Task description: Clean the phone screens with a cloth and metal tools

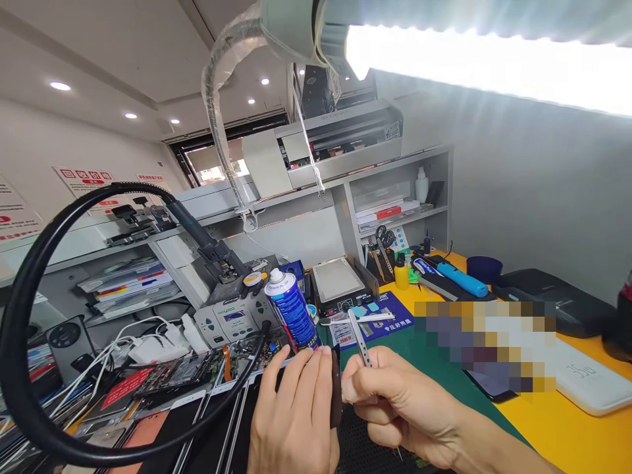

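My left hand (293, 411) is wrapped round a dark flat slab (336, 388) that looks like a phone seen nearly edge-on; most of it is hidden behind my fingers. In my right hand (395, 398), thumb and fingers pinch metal tweezers (361, 342) with a row of holes. The holed end points up and away, and the tips are hidden by my hand, close to the slab's right edge. Just beyond my left fingertips stands a blue spray can (293, 309) with a white cap. Below both hands lies a black textured mat (363, 438).
A black hose (37, 434) loops across the left, over circuit boards and stacked phone panels. Behind are a soldering station (232, 319) and a heating plate (338, 283). A white power bank (592, 375) lies on the right. A bright lamp (474, 66) hangs overhead.
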